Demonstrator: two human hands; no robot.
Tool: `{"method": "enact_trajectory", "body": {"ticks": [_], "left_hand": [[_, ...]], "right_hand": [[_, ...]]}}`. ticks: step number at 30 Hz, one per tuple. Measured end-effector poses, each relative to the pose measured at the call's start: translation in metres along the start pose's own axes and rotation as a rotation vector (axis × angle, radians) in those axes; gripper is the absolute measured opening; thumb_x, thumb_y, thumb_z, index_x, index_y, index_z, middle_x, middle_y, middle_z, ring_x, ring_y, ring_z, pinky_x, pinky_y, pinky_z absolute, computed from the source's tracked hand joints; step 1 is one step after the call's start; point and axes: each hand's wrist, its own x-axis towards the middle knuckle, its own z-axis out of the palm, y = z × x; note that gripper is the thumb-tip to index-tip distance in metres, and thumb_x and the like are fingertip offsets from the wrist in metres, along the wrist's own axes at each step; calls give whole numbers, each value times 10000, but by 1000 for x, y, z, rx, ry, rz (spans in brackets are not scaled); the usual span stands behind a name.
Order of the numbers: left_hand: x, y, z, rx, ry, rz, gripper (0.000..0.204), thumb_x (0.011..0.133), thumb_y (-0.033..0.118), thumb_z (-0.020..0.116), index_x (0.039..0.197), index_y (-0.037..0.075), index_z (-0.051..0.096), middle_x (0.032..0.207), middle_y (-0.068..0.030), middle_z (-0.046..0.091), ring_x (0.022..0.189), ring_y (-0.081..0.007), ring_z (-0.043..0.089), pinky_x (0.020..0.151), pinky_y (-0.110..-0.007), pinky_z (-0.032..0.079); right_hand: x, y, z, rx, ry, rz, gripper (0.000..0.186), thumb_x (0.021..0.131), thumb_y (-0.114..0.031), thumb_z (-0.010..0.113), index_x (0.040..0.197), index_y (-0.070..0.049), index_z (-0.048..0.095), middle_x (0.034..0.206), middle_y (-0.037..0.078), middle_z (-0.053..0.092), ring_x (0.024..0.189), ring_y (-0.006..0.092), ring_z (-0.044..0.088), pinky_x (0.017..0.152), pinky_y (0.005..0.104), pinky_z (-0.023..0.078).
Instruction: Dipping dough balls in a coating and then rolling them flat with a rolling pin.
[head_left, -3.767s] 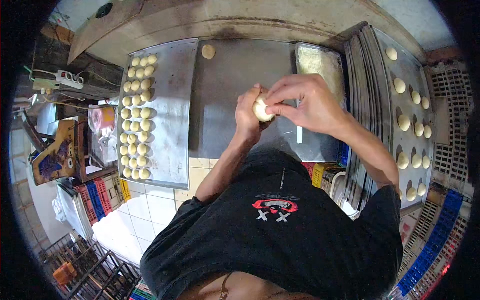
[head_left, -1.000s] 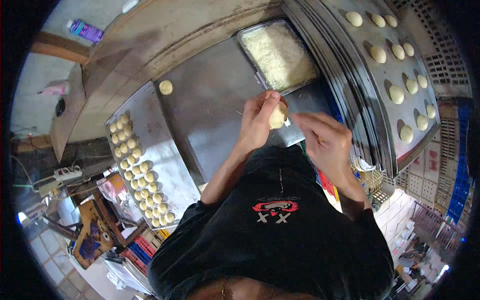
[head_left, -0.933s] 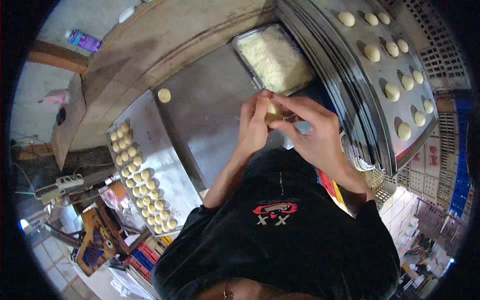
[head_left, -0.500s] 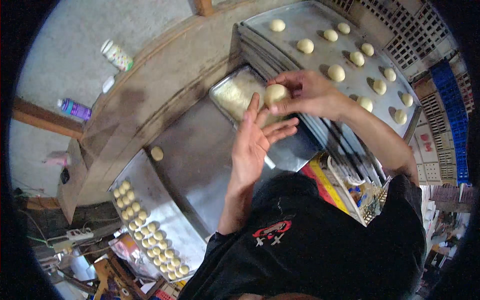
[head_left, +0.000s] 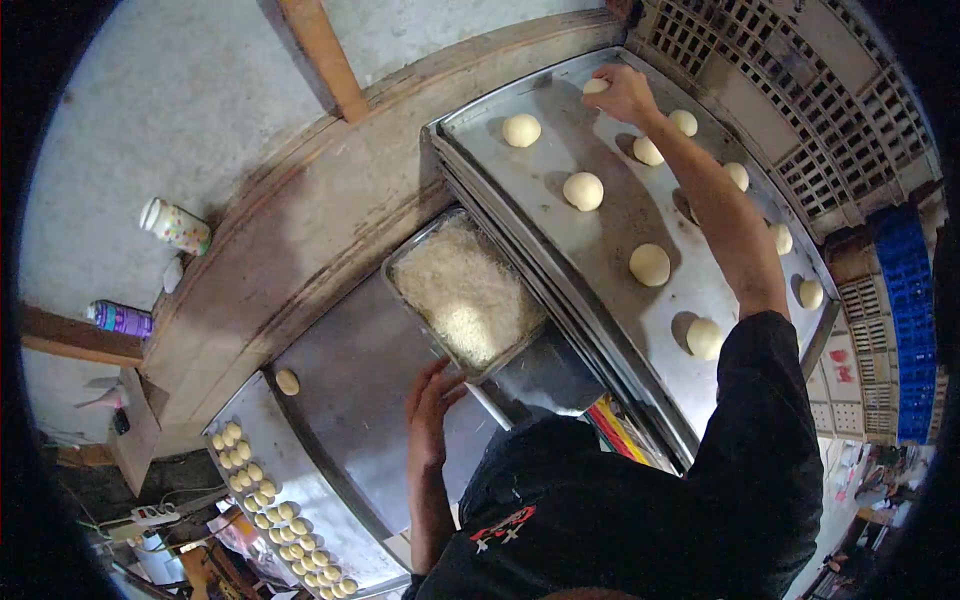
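The right hand reaches to the far end of a large metal baking tray and closes over a pale dough ball, of which only the near edge shows beside the fingers; whether the ball already rests on the tray or is lifted just above it cannot be told. The outstretched arm crosses the tray and hides part of the row of dough balls along its right side, while the row to its left lies fully in view, each ball well apart from the next. The left hand lies open and flat on the steel tabletop, fingers spread, holding nothing, its fingertips just beside the near corner of a rectangular pan of pale shredded filling. A single flat disc of dough sits alone on the tabletop. At the lower left a second tray of small dough pieces is cut off by the dark rim of the picture, and the person's dark shirt hides the near edge of the tabletop.
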Motion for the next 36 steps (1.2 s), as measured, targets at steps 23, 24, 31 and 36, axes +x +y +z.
{"method": "enact_trajectory", "body": {"ticks": [23,24,31,36], "left_hand": [[69,-114,-414,1266,880,-176,623,790,331,649,1351,100,507,1157,-250,608,1086,-434,577,907,-511,477],[84,-114,-416,1240,909,-299,588,798,330,639,1344,140,528,1134,-241,620,1063,-423,594,886,-527,483],[166,-110,-372,764,1515,-118,305,822,186,644,1118,115,669,1027,-165,655,916,-340,646,782,-476,524],[131,-97,-401,-156,945,847,329,853,72,657,1165,38,556,1170,-134,574,1023,-222,573,896,-378,504]], "right_hand": [[26,-49,13,-441,118,-200,388,838,-420,684,1106,-141,707,1086,156,689,1042,266,657,875,374,519],[20,-78,14,-444,108,-205,388,838,-420,684,1106,-141,707,1086,156,689,1042,266,657,875,374,519],[-63,-246,61,320,703,-633,151,848,-106,656,918,24,685,767,94,675,651,180,588,603,312,448],[-170,-249,203,205,56,-571,215,770,-119,710,971,-43,718,865,114,723,766,233,704,743,342,555]]}}
